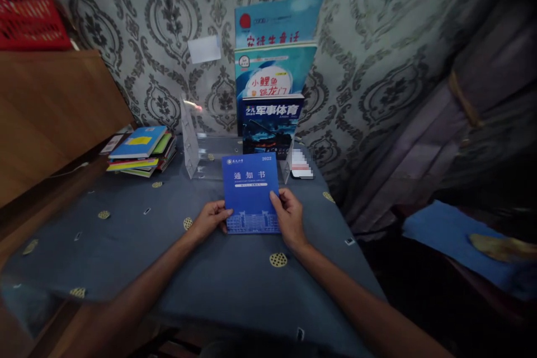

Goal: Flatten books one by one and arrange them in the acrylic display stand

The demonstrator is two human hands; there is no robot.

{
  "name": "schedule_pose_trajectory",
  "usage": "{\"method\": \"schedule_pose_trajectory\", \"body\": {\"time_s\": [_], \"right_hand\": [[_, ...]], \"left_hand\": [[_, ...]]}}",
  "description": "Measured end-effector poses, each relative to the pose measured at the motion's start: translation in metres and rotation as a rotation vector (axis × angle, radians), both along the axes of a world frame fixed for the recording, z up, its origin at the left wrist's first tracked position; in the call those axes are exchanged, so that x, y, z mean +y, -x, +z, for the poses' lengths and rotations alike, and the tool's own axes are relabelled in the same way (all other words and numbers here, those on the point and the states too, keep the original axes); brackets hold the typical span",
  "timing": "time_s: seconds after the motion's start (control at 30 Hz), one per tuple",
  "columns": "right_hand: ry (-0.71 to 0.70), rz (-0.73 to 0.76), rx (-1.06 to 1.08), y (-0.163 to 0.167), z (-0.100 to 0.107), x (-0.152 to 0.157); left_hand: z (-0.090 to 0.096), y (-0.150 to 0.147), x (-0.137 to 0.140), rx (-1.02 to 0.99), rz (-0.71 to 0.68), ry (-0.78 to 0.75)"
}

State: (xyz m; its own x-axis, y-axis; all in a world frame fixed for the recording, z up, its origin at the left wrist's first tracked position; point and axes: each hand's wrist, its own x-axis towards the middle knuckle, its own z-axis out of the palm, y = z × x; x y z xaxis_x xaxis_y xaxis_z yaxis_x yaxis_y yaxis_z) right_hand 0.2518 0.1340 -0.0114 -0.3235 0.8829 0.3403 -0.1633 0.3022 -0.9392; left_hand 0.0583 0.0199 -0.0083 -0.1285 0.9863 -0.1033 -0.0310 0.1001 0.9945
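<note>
A blue booklet [251, 196] with white lettering and the year 2022 is held upright over the table, its cover facing me. My left hand [212, 217] pinches its lower left edge. My right hand [290, 213] grips the right edge, thumb on the front cover and fingers behind. Just behind the booklet stands a clear plastic rack [191, 140] with transparent side panels. In its right part stand a dark book [272, 126], a teal book [274, 70] and a taller blue book [279, 19], stepped one behind another.
A stack of books [140, 148] lies on the table's left. Beside the rack's right side is a small pale object [301, 163], partly blurred out. The dark patterned tablecloth [126, 246] covers the table. A wooden panel [54, 117] with a red basket [31, 8] rises at left; a curtain [419, 140] hangs right.
</note>
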Motion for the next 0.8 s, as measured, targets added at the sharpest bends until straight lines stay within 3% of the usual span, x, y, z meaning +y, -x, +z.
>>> {"method": "schedule_pose_trajectory", "body": {"time_s": [0.33,0.53,0.8], "right_hand": [[-0.136,-0.054,-0.142,-0.008,-0.008,0.029],[-0.149,-0.025,-0.086,-0.012,0.004,0.04],[-0.195,-0.097,-0.072,-0.008,0.017,0.071]], "left_hand": [[0.001,0.006,0.036,0.041,0.095,-0.063],[0.011,0.005,0.055,0.061,0.099,-0.092],[0.03,0.006,0.082,0.1,0.094,-0.135]]}}
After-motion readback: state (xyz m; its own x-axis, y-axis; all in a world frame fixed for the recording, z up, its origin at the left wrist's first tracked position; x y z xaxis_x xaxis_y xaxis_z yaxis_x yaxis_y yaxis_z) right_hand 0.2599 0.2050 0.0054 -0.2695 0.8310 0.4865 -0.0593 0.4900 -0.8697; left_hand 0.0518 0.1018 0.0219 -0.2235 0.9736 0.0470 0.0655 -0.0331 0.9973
